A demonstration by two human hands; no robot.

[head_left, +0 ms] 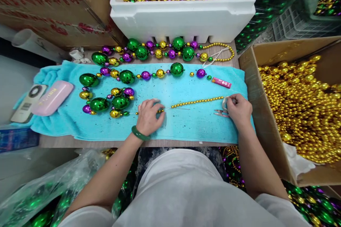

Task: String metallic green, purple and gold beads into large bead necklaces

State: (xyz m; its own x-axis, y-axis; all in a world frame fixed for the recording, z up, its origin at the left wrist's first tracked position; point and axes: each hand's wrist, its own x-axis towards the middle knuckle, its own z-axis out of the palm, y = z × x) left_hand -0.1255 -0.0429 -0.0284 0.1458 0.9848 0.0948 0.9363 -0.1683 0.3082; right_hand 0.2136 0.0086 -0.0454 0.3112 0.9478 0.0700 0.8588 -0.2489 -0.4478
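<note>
My left hand (149,117), a green bangle (140,133) at its wrist, is closed over a short run of gold beads on a thread. From its fingertips a thin line leads to a straight gold bead strand (197,102). At the far end of that strand, my right hand (239,109) pinches a loop of white cord (225,103). Small thread snips (222,113) lie beside the right fingers. A string of large green, purple and gold beads (99,104) curls on the turquoise towel (191,127), its lower end reaching toward my left hand.
A finished-looking bead necklace (158,54) lies behind the towel, before a white foam box (183,21) of small beads. Loose beads and a pink packet (221,82) sit at right. A pink case (53,98) is left. A cardboard box (269,113) holds gold beads.
</note>
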